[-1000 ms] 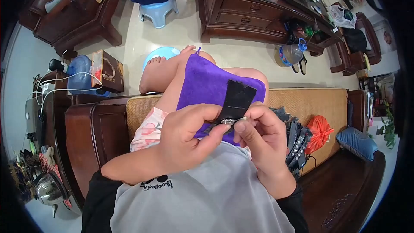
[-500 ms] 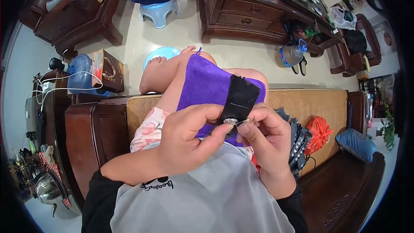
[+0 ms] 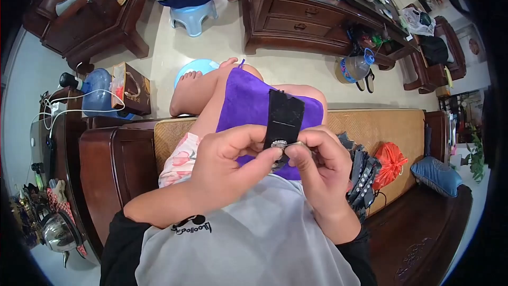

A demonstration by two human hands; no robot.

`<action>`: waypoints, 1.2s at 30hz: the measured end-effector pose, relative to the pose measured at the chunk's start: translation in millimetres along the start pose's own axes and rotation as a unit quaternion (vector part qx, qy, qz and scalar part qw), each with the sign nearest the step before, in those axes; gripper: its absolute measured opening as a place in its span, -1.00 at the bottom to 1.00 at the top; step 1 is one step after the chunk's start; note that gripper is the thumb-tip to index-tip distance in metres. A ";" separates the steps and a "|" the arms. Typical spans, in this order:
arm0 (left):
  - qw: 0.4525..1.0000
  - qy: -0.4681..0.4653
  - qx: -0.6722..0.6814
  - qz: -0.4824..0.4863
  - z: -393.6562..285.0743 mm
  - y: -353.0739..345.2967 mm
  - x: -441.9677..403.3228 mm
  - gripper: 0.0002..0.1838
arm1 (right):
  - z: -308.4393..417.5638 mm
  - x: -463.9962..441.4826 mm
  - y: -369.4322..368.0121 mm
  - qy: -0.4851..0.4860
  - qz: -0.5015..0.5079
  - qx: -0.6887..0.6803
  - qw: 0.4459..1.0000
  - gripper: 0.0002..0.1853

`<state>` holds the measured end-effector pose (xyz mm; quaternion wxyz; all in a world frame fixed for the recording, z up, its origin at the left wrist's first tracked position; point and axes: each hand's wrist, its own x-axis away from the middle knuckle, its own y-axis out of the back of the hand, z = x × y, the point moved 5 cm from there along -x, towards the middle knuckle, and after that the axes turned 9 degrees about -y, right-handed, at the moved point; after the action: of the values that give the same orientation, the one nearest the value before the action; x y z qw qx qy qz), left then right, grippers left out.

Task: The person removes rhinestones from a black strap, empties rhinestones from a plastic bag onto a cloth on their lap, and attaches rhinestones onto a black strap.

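Observation:
A black fabric strip (image 3: 286, 110) with ragged ends and a short pale line of stitching stands up between my hands. Near its lower part sits a round, sparkling rhinestone ornament (image 3: 279, 143). My left hand (image 3: 233, 153) is closed, pinching the strip and the ornament's edge between thumb and forefinger. My right hand (image 3: 323, 161) is also closed; its thumb and forefinger pinch a thin, shiny, needle-like sliver beside the ornament. Behind the strip, a purple cloth (image 3: 246, 100) covers my lap. The strip's lower end is partly hidden by my fingers.
Black straps with shiny studs (image 3: 365, 180) lie on the woven seat (image 3: 386, 127) to my right, beside a red plastic bag (image 3: 390, 164). A dark wooden armrest (image 3: 100, 164) is at my left. Ahead are a wooden table (image 3: 301, 8) and a person on a blue stool (image 3: 194, 18).
The black strip has swung from leaning right to nearly upright, and its top has moved left. Both hands keep their pinch, with my right fingertips slightly higher and further left.

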<state>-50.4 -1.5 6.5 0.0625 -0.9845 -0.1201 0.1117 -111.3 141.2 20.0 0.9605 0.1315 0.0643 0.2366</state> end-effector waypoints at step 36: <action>0.990 0.119 0.080 0.008 19.7 3.7 4.7 -0.95 | 4.8 1.9 7.0 -0.002 0.008 0.092 0.996 -0.86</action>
<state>-49.7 -2.0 -14.0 0.1543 -0.9834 -0.0950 0.0040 -111.8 147.0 26.4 0.9426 0.2201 0.0833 0.2368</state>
